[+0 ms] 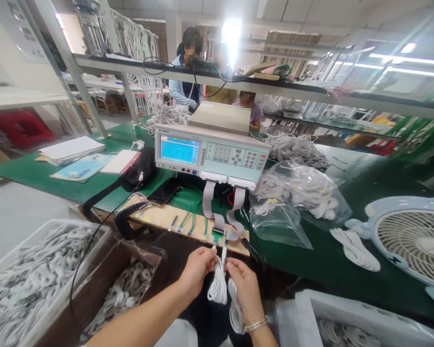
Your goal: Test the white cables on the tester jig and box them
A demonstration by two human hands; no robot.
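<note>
My left hand (pixel 198 270) is closed, its thumb and fingers pinching the white cable close to its plug, just below a small green circuit board (pixel 217 238) at the edge of a wooden board. From there hangs a coiled white cable (pixel 217 288). My right hand (pixel 245 286) is closed too, with its fingertips by the white plug end (pixel 224 253) beside it. Another coiled white cable (pixel 235 311) dangles under the right palm, partly hidden by the hand. Grey ribbon cables (pixel 209 200) run from the board up to a tester (pixel 210 154) with a lit blue screen.
Boxes of coiled cables (pixel 39 284) stand at lower left, and a white bin (pixel 347 318) at lower right. Bagged cables (pixel 300 193) and a fan (pixel 415 241) occupy the green table's right side. A black pouch (pixel 139 168) and papers (pixel 72 148) lie left. Co-workers (pixel 184 77) are behind.
</note>
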